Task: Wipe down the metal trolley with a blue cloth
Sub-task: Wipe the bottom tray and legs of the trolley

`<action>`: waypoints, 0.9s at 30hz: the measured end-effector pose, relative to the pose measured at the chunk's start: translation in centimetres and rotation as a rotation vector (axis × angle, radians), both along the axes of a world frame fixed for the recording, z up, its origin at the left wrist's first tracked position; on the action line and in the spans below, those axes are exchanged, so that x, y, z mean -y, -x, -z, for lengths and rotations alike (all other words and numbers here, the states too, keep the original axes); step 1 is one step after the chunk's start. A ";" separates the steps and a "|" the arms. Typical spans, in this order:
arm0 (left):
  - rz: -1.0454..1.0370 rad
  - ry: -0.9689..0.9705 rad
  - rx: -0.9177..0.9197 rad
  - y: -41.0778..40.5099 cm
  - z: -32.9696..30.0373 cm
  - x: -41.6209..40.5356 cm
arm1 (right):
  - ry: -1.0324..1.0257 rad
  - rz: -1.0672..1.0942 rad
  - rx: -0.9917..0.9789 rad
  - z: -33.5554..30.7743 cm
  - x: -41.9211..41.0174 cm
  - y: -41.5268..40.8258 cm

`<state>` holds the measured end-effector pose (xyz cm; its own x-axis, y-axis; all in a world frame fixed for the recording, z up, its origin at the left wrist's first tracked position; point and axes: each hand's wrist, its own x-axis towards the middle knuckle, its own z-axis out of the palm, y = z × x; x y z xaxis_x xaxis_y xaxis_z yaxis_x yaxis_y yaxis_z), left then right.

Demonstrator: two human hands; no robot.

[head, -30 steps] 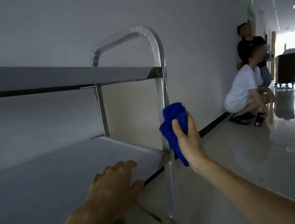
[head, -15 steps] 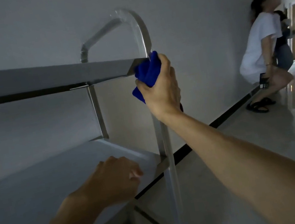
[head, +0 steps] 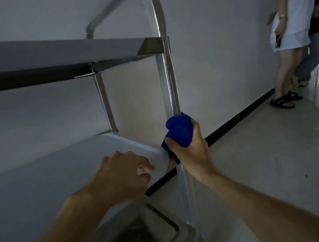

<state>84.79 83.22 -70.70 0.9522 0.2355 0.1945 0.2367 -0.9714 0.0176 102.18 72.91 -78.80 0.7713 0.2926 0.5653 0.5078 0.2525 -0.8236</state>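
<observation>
A plain grey wall [head: 212, 26] runs down a dim corridor, edged by a black skirting strip [head: 237, 119]. The glossy pale floor [head: 279, 163] reflects bright light at far right.

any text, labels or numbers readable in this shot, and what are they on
None can be read.
The dark item held at the hip of the person in white shows a pale mark, too small and blurred to read.
The metal trolley, blue cloth and wall show no lettering.
</observation>
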 end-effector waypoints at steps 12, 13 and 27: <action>-0.042 -0.204 0.199 -0.9 1.8 0.9 | -0.023 -0.292 -0.046 -4.6 0.7 -1.9; -0.028 -0.234 0.202 -1.2 2.2 1.2 | 0.023 -0.331 -0.077 -2.5 1.2 -2.2; -0.050 -0.359 0.362 -3.1 7.2 2.9 | 0.172 -0.040 -0.291 18.5 0.3 0.2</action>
